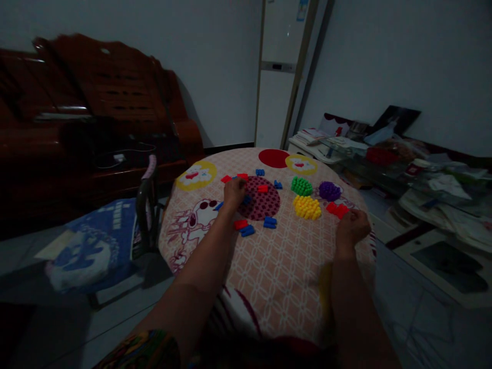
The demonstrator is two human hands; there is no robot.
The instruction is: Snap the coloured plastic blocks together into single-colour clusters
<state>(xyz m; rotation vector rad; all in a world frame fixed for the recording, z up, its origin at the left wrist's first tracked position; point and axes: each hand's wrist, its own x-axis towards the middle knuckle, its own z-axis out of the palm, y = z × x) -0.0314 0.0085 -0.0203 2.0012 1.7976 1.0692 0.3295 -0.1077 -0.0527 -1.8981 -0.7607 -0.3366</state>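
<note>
Small knobbed plastic toy blocks are spread over the round table. My left hand [234,192] reaches to the scattered ones, its fingers closed in a pinch at a red block [242,176]. Another red block [226,179] lies just left of the fingertips, and a blue block [246,200] is partly hidden beside the hand. Over on the right, my right hand [353,226] has curled fingers at the end of a short group of red blocks [337,209]. Beside that group sit a yellow cluster [307,207], a green cluster [302,186] and a purple cluster [329,191].
A patterned cloth covers the table [277,271]. More blue blocks [270,222] and a red block [263,189] lie around its middle. A chair [148,215] stands close on the left, a wooden sofa [111,92] behind it. A cluttered glass-topped table [384,171] is at right.
</note>
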